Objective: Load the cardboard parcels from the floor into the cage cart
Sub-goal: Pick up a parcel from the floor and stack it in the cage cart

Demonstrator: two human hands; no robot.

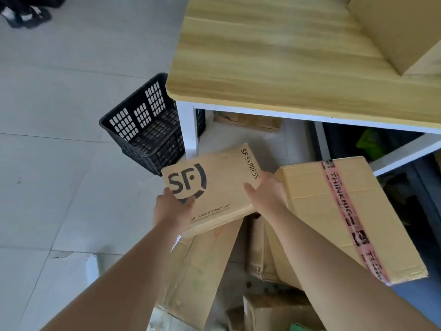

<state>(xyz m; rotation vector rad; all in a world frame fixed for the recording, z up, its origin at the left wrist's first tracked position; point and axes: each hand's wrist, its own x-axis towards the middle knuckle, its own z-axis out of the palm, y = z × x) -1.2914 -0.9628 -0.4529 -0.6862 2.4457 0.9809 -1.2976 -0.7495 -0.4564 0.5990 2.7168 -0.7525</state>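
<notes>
A flat cardboard parcel (219,180) printed with a black SF logo and "SF EXPRESS" is held up above the pile, tilted. My left hand (173,207) grips its near left corner, thumb on top. My right hand (266,192) grips its right edge, thumb on the top face. To the right lies a large cardboard box (317,206) sealed with pink printed tape. Under the held parcel more cardboard parcels (202,271) lie stacked on the floor. No cage cart is in view.
A wooden-topped table (274,56) with white legs stands ahead, a cardboard box (405,32) on its far right. A black plastic basket (143,125) sits on the grey tiled floor by the table leg. Dark items lie under the table at right.
</notes>
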